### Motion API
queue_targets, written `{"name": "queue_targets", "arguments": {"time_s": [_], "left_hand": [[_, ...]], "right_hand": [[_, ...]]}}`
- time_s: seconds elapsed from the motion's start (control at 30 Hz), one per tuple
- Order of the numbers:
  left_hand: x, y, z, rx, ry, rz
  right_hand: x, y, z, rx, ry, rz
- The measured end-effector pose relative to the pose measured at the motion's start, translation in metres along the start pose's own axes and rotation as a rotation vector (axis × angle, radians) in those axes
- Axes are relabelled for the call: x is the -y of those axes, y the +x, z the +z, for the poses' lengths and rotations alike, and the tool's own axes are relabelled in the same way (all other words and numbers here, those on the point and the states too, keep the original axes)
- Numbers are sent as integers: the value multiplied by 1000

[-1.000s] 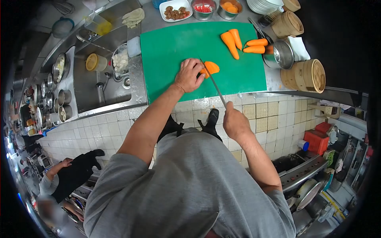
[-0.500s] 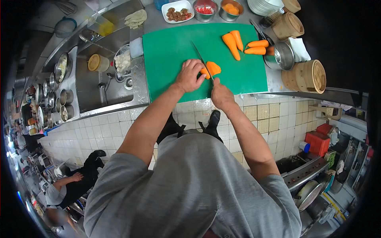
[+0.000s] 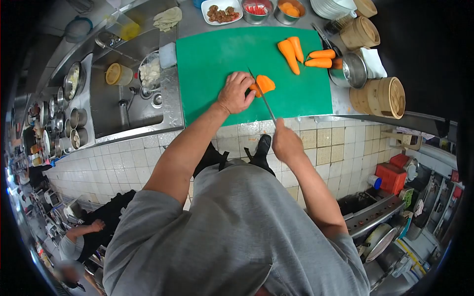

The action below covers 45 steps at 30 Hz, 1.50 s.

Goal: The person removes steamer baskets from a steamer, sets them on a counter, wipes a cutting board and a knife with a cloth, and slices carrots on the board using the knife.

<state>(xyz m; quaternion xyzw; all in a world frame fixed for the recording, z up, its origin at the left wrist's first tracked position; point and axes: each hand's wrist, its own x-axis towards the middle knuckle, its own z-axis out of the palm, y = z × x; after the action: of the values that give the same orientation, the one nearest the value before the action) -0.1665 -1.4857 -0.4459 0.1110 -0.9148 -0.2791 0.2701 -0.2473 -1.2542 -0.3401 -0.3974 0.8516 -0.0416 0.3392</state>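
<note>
The carrot [image 3: 266, 84], likely stiff but slick, is being pinched at its left end by the left hand [image 3: 235, 93], the knife [image 3: 267, 106] being clenched by the right hand [image 3: 288, 142].

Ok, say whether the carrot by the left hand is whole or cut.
Cut: some carrot lies right of the knife, with another part showing between it and the left hand.
</note>
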Motion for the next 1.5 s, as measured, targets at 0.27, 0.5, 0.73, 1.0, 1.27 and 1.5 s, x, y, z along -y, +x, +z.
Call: {"name": "queue_targets", "arguments": {"time_s": [0.27,0.5,0.73,1.0,1.27,1.5], "left_hand": [[1,1,0,-6,11,27],[2,-4,1,-18,-26,-20],[2,-3,1,-16,-31,-30],[2,-4,3,-4,-20,-7],[5,-1,2,-29,-26,9],[3,-3,3,-37,-34,-16]], "right_hand": [[19,89,15,-75,65,-14],[17,31,-8,-78,32,-37],[10,-34,-17,69,-10,82],[5,42,19,-61,52,-64],[16,83,21,-69,95,-29],[20,9,-15,-9,35,-16]]}}
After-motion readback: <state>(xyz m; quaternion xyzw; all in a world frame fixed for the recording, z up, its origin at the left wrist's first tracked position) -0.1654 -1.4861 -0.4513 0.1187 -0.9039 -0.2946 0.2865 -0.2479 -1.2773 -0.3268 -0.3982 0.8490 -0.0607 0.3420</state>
